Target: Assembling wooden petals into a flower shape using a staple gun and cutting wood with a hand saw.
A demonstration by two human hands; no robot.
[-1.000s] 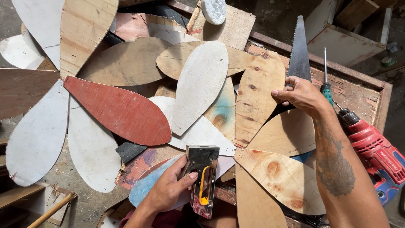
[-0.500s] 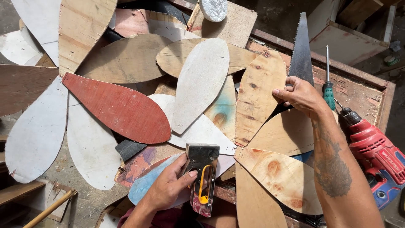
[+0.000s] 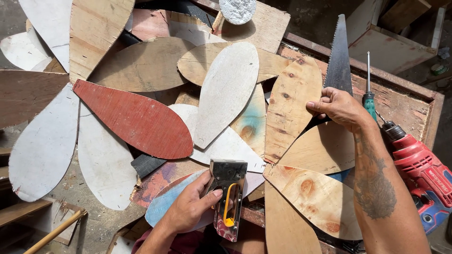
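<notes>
Gripping a metal staple gun over the petal boards' meeting point, the left hand has fingers clamped around it, while the right hand, fingers curled, pins a plywood petal that might slip if pressure eases.

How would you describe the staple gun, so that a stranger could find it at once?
Start from the big fan of petal-shaped wooden boards that fills the middle of the view, and go down to its lower edge. There the left hand grips the staple gun, which stands upright on a bluish board. It alone is shiny metal, with a yellow handle slot, among flat wood.
</notes>
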